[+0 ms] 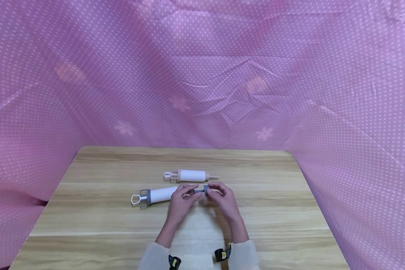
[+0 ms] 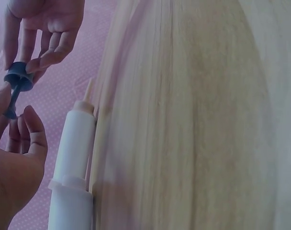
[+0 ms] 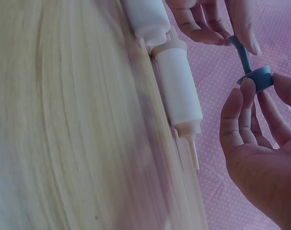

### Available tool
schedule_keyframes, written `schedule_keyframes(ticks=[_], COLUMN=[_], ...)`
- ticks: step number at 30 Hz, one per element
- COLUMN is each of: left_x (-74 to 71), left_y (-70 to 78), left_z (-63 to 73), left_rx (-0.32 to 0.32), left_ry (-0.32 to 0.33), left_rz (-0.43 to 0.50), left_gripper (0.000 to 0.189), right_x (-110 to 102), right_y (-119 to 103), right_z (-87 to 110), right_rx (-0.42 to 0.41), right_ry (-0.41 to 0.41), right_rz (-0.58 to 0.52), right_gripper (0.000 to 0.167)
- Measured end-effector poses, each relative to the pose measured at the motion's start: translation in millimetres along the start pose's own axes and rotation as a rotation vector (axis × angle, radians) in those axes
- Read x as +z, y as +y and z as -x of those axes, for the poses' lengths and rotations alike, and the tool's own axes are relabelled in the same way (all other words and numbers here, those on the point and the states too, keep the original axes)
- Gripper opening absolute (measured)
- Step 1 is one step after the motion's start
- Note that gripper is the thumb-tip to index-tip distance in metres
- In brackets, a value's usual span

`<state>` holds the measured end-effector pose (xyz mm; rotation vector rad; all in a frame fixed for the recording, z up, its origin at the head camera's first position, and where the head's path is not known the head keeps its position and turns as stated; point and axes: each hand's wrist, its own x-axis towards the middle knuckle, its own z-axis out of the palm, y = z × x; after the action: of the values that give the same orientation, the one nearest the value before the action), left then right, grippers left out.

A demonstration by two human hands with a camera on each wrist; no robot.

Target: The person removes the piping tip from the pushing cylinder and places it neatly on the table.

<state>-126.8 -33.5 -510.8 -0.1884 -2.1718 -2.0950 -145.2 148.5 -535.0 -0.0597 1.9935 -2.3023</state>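
Note:
Both hands hold one dark blue-grey nozzle cap [image 1: 206,189], a round collar with a thin stem, just above the table. My left hand [image 1: 180,205] pinches the flared end of the stem between thumb and fingers. At the other end, my right hand [image 1: 227,202] grips the round collar [image 3: 260,78] with its fingertips. Left of the hands lies a large white syringe-like tube [image 1: 162,194] with a grey collar and a white loop handle; its right end is hidden behind the left hand. Beyond them rests a smaller beige-and-white syringe-like tube [image 1: 192,175], its thin tip towards the right.
The wood-grain table [image 1: 273,195] ends at a back edge a little beyond the beige tube. Pink dotted cloth [image 1: 202,75] hangs behind the table and along both sides. Each wrist wears a dark strap mount [image 1: 222,255] near the pale sleeve.

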Motion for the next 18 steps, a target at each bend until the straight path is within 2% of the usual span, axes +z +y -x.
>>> schedule_keyframes(ticks=[6, 13, 18], left_x=[4.2, 13.1, 14.6], left_y=[-5.5, -42.2, -49.2], left_z=[-1.2, -7.4, -8.5], left_rx=[-0.009, -0.041, -0.052], left_ry=[0.036, 0.081, 0.101], left_rz=[0.005, -0.025, -0.059], left_gripper=[0.028, 0.026, 0.025], right_x=[-7.1, -19.1, -30.5], right_y=[-3.6, -3.6, -4.2], right_z=[2.5, 4.6, 4.4], right_rx=[0.001, 0.02, 0.027], right_ry=[0.024, 0.065, 0.113], right_rz=[0.009, 0.058, 0.098], right_gripper=[0.03, 0.032, 0.029])
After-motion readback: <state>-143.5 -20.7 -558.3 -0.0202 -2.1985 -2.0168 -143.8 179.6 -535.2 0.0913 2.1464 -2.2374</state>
